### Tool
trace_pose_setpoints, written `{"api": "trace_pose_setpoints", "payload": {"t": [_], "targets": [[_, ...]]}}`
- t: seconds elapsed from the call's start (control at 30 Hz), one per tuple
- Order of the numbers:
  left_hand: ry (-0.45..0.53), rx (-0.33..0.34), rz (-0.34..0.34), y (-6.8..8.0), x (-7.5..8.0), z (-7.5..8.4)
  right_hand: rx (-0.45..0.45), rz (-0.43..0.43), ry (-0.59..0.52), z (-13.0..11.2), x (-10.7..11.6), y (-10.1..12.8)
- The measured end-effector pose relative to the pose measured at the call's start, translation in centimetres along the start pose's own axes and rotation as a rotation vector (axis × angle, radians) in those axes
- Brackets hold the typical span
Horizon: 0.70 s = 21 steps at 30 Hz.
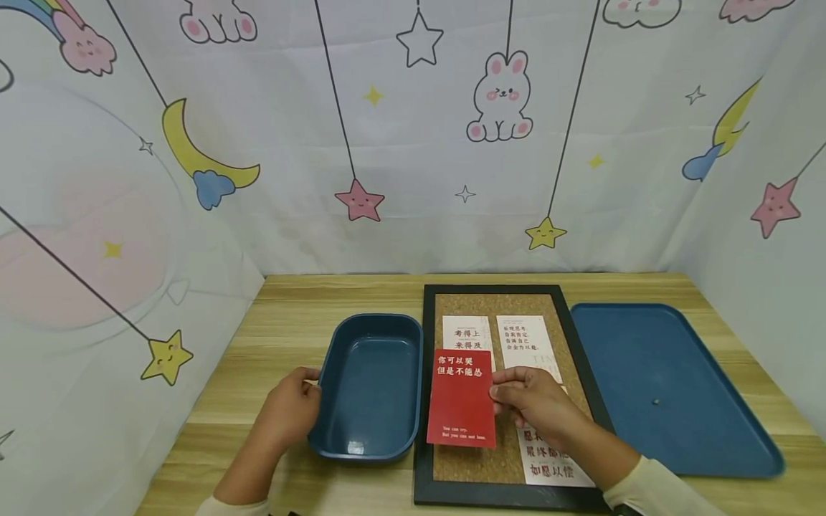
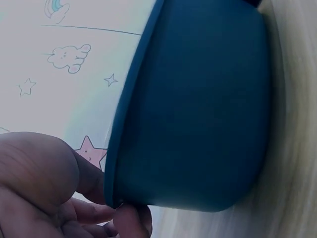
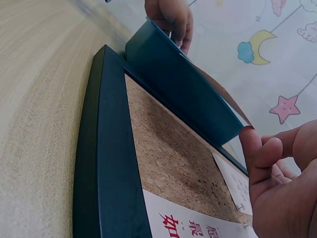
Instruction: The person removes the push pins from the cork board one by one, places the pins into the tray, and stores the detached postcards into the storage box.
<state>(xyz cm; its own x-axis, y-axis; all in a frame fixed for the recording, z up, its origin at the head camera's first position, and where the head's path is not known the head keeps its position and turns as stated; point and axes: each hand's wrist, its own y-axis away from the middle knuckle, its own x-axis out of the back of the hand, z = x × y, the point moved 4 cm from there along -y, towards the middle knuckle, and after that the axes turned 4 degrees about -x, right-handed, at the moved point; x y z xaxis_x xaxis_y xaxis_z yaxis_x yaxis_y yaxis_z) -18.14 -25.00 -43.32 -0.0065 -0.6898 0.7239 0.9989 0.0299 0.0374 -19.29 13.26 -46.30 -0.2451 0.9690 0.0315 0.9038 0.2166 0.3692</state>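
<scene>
- Over the board (image 1: 477,466), right hand (image 1: 538,398) is pinching red card (image 1: 459,405) by its side edge.
- Edge holding is likely sparing light, creasable card.
- Left hand (image 1: 290,405) is gripping bin (image 1: 371,387) rim.

1 red card (image 1: 462,401), 3 wht cards (image 1: 525,347) vis., 1 corkbd (image 1: 477,469), 1 basin (image 1: 371,383), 1 tray (image 1: 652,358)

Red card (image 1: 461,400) "You can cry", white card (image 1: 467,332) "考得上"

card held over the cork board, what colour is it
The card is red with white lettering; the head view shows it best.
</scene>
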Motion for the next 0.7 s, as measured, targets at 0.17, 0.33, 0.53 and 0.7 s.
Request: {"api": "trace_pose_setpoints", "payload": {"t": [0.17, 0.33, 0.53, 0.7], "targets": [[0.146, 0.047, -0.049, -0.18, -0.11, -0.47, -0.002, -0.007, -0.012, 0.05, -0.12, -0.11], [0.194, 0.067, -0.06, -0.26, -0.13, -0.7, 0.002, -0.008, -0.011, 0.02, -0.22, -0.16], [0.222, 0.069, -0.055, -0.28, -0.12, -0.74, 0.002, -0.016, -0.019, -0.1, -0.45, -0.33], [0.251, 0.083, -0.057, -0.25, -0.16, -0.81, 0.007, -0.019, -0.022, -0.2, -0.69, -0.42]]}}
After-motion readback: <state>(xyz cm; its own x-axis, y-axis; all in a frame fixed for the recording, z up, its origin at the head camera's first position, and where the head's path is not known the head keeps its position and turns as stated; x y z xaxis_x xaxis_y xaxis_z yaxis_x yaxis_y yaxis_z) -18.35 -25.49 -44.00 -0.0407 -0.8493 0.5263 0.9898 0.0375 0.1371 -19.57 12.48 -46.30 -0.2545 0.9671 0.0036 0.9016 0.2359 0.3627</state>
